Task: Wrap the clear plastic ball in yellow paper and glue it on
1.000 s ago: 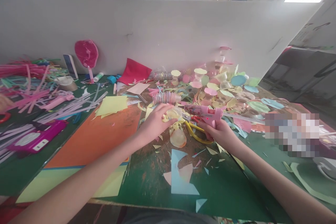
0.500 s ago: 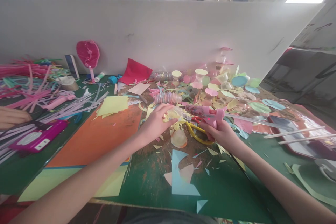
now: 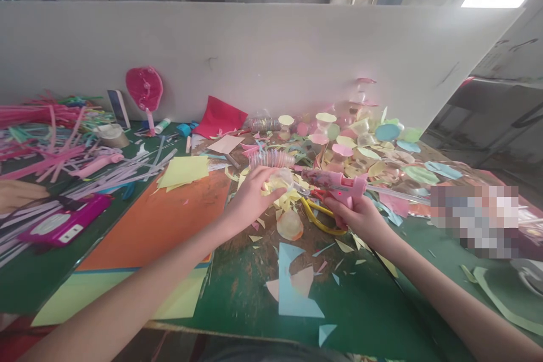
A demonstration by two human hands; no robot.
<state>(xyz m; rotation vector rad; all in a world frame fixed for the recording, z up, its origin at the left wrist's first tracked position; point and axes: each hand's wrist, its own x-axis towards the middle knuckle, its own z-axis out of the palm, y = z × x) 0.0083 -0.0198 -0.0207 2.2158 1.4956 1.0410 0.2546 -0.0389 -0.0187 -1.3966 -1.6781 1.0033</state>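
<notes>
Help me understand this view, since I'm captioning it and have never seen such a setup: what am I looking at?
There's no machine here, just a person's bare hands, filmed by a camera worn on the head and looking forward and down. The right hand holds a pink glue gun. The left hand appears to hold a small clear piece. Near them lie yellow-handled scissors. The green table also bears an orange sheet and a blue cutout. Another person's hand shows at the left edge.
</notes>
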